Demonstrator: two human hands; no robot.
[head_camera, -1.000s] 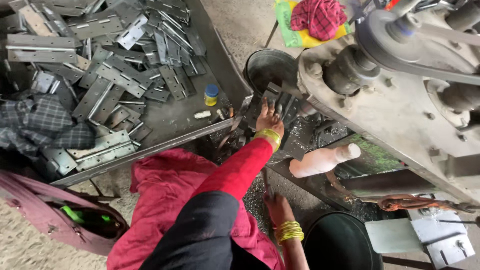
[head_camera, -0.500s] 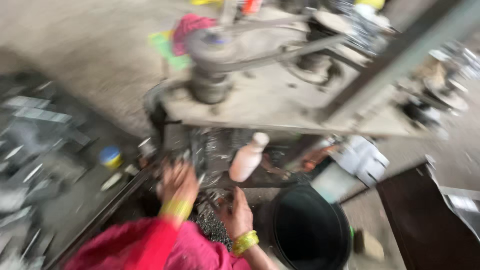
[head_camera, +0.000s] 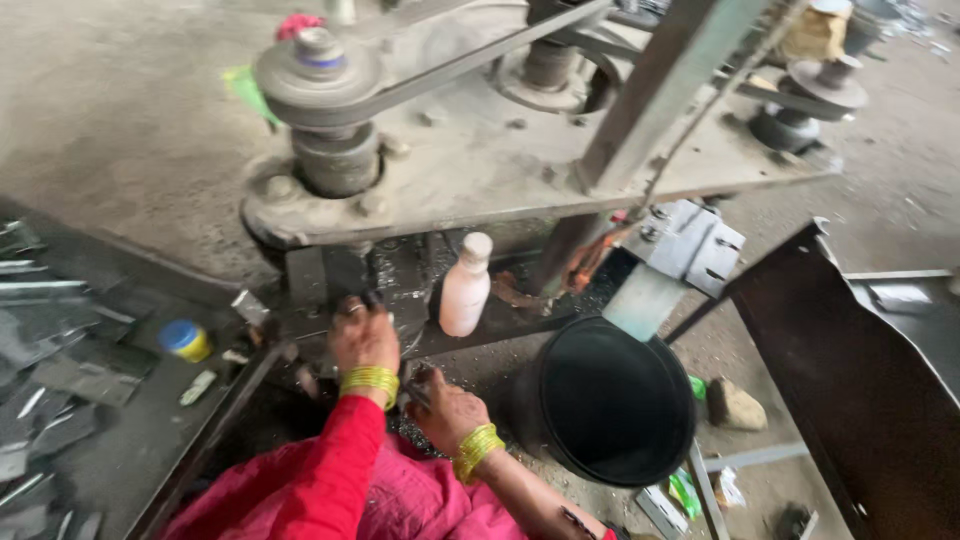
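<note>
**Two hands at the base of a belt-driven machine**

A large grey machine (head_camera: 500, 150) with pulleys and a belt fills the upper middle of the frame. At the left edge runs a dark metal tray (head_camera: 120, 440) holding flat grey metal strips (head_camera: 50, 370), blurred, with a small blue-and-yellow jar (head_camera: 187, 340) among them. Lower centre-right stands a black bucket (head_camera: 610, 400); its inside looks dark and I cannot tell what it holds. A white plastic bottle (head_camera: 465, 287) stands upright under the machine's deck, just right of the hands.

The left hand (head_camera: 363, 338), on a red-sleeved arm stretched up from the bottom of the frame, reaches to the dark metal parts at the machine's foot, fingers curled down onto them; whether it grips one cannot be made out. The right hand (head_camera: 447, 408), forearm bare with yellow bangles (head_camera: 476, 451) at the wrist, lies lower and nearer the bucket, fingers loosely bent over dark scraps (head_camera: 405, 300) there. The two hands are close together but not touching.
</note>
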